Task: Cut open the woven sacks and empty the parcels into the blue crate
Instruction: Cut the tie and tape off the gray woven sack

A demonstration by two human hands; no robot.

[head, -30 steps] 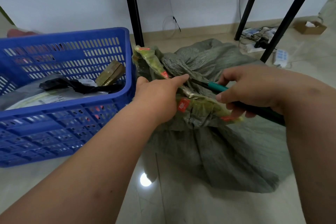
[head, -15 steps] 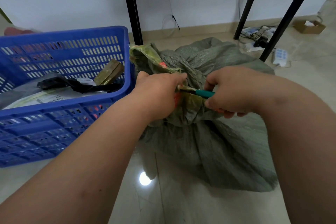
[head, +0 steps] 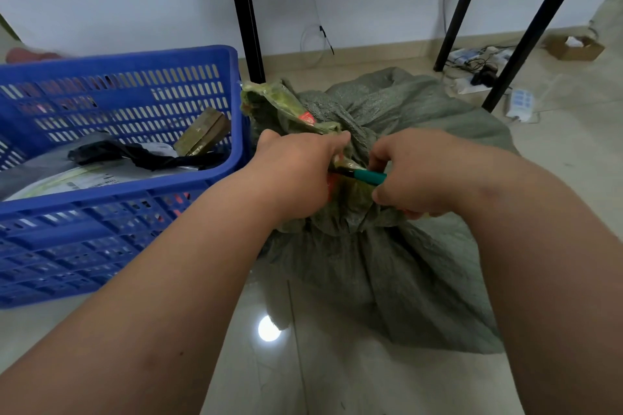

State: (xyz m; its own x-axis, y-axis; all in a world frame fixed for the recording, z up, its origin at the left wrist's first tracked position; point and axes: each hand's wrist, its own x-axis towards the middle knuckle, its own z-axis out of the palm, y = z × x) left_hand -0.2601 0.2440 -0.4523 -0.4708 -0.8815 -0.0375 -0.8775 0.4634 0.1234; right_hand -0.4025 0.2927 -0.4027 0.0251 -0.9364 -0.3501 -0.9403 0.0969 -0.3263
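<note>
A grey-green woven sack (head: 387,266) stands on the floor, its neck bunched and wrapped in yellow-green tape with red marks (head: 286,104). My left hand (head: 300,172) grips the taped neck. My right hand (head: 414,172) holds a cutter with a teal handle (head: 369,176), its tip pointing left into the neck beside my left hand. The blade end is hidden by the tape and my fingers. To the left stands the blue crate (head: 141,202), holding grey and white parcels, a black bag and a brown box (head: 204,131).
Black metal table legs (head: 247,17) rise behind the crate and at the right (head: 526,34). Cables, a power strip (head: 521,101) and a small cardboard box (head: 573,48) lie by the far wall. Glossy tiled floor lies in front of the sack.
My right hand has slid left along the cutter toward my left hand, so less of the handle shows. The taped neck has been drawn more upright and tighter.
</note>
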